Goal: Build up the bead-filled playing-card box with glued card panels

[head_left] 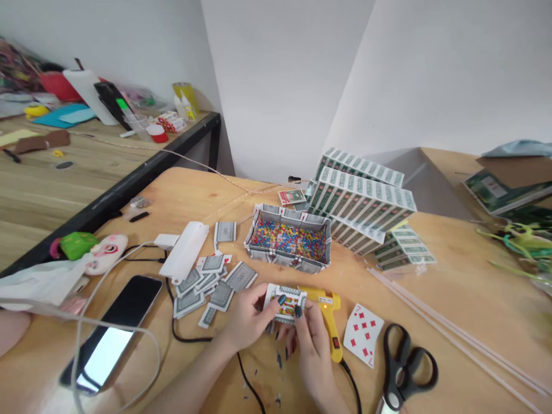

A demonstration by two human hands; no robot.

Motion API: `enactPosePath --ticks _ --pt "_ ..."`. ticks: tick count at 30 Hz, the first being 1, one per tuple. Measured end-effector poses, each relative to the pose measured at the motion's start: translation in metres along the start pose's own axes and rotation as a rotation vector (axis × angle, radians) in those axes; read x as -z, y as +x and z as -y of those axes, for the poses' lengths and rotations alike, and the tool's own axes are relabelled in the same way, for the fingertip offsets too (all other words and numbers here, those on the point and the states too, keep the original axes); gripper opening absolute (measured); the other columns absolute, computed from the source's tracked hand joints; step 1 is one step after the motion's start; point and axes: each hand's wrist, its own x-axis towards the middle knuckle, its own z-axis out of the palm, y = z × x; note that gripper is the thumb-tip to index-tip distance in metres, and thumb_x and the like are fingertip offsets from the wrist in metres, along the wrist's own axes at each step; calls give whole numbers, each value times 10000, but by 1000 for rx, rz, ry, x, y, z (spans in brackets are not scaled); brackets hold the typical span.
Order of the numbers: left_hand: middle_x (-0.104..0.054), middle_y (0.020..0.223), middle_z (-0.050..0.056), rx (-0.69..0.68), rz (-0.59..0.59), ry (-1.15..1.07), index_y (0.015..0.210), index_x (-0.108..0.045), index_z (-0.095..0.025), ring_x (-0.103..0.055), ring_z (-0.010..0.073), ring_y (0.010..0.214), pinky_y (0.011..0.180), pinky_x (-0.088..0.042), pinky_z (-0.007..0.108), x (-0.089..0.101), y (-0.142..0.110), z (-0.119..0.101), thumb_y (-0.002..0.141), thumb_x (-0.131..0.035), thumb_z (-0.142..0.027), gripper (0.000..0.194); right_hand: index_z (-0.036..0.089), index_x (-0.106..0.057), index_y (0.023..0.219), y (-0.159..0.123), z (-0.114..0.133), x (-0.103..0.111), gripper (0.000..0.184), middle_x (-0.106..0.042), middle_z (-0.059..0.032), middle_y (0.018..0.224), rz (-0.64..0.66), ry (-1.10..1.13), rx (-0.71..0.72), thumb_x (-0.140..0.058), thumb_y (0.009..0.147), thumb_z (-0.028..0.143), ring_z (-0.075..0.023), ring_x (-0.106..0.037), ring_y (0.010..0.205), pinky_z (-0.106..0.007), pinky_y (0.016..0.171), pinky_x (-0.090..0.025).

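Between my left hand [250,319] and my right hand [311,339] is a small piece made of playing cards [285,302], with a face-card picture showing on top. Both thumbs press on its upper side, and the fingers curl underneath. Just behind my right hand lies a yellow glue gun [330,313], its small light lit. Farther back stands an open box built from playing cards [297,263], filled with colourful little pieces. Loose cards [222,294] lie face down in a heap left of my hands. A seven of diamonds [363,333] rests face up at the right.
Black-handled scissors [401,368] lie at the front right, beside long clear glue sticks [457,333]. Stacked card packs [362,192] rise at the back. To the left are a phone [116,330], a white power strip [185,250] and looping cables.
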Motion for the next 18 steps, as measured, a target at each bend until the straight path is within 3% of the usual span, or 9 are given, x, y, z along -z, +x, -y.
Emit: enactPosePath --ticks 6,9,12,18 --pt "-467 568 -20 -16 -2 -20 701 -520 -159 -422 98 516 489 -331 205 -6 -2 -1 851 -472 -356 252 207 -446 958 -3 -13 0 297 -547 42 568 -23 -32 9 -429 892 496 -72 -409 398 -182 383 -330" --pt "-475 585 -6 -43 -102 -45 677 -511 -158 -430 105 531 497 -340 209 -13 -5 3 850 -468 -373 279 196 -440 996 -4 -15 2 306 -562 30 582 4 -53 -7 -407 905 486 -72 -413 397 -183 381 -316" --pt "-456 568 -17 -18 -118 -113 703 -528 -157 -409 96 506 479 -334 203 -18 -9 8 838 -493 -394 276 192 -428 1010 -4 -9 1 302 -549 37 561 38 -58 -12 -379 919 475 -70 -395 382 -181 369 -289" --pt "-475 547 -26 66 -134 -219 704 -555 -154 -414 93 481 455 -346 196 -17 -6 6 787 -550 -452 309 201 -441 879 -3 8 -1 304 -547 28 597 107 -51 17 -387 905 499 -78 -441 444 -185 418 -358"
